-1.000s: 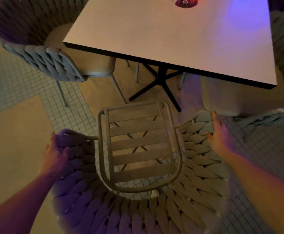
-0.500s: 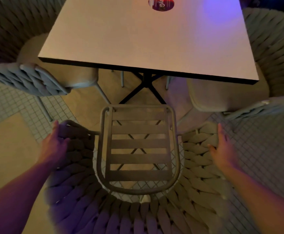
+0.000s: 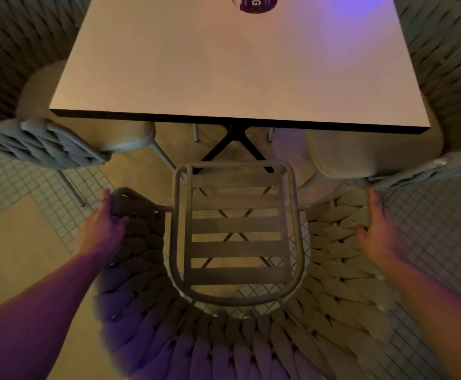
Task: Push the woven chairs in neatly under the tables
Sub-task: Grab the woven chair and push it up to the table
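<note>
A woven chair (image 3: 240, 335) stands just short of the worktop (image 3: 235, 64), its slatted seat (image 3: 236, 229) facing the near edge and not yet beneath it. The left hand (image 3: 101, 226) rests on the left end of the woven back, fingers (image 3: 106, 197) curled over the rim; the right hand (image 3: 377, 229) lies flatter against the outer face of the right end. Each grip is a loose hold on the chair rather than a tight clasp. The chair appears to be a stiff tubular frame carrying soft, thick braided cord; it is probably light enough to slide, and the cord gives a sure, non-slip purchase. Holding both ends of the back evenly should keep the push straight. Obstacles relative to the worktop: its dark cross-shaped base (image 3: 233, 145) lies directly ahead of the seat, a left-hand chair (image 3: 45, 141) and a right-hand chair (image 3: 383, 157) are tucked at the two sides, and their near corners flank the gap closely. The tiled floor (image 3: 12, 182) may catch the legs.
</note>
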The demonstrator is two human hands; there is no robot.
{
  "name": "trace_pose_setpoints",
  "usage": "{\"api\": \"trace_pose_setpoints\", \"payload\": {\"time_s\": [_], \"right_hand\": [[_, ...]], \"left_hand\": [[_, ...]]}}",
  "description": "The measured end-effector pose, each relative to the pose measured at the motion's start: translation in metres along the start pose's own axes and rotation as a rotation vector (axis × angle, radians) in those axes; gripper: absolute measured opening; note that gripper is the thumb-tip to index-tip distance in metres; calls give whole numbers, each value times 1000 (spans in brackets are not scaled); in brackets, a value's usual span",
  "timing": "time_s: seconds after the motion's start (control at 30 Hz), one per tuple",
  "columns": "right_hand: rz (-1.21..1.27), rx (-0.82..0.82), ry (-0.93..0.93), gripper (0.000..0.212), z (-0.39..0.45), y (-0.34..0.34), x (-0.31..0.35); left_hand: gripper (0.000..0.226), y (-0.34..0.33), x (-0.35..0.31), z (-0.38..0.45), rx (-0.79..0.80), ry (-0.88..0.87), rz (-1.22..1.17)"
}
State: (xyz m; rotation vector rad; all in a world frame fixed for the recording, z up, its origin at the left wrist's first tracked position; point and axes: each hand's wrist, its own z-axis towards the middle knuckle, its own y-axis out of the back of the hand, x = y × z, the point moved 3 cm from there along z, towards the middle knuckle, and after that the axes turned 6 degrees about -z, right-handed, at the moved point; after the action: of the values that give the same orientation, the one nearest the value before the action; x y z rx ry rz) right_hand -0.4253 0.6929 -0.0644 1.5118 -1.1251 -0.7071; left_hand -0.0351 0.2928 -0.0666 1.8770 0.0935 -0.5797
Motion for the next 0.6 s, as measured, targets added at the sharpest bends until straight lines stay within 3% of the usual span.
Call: {"api": "trace_pose_setpoints", "payload": {"time_s": [0.6], "right_hand": [[16,-32,-30,93,22,9,18]], "left_hand": [[79,1,-19,48,-10,-89,27]]}}
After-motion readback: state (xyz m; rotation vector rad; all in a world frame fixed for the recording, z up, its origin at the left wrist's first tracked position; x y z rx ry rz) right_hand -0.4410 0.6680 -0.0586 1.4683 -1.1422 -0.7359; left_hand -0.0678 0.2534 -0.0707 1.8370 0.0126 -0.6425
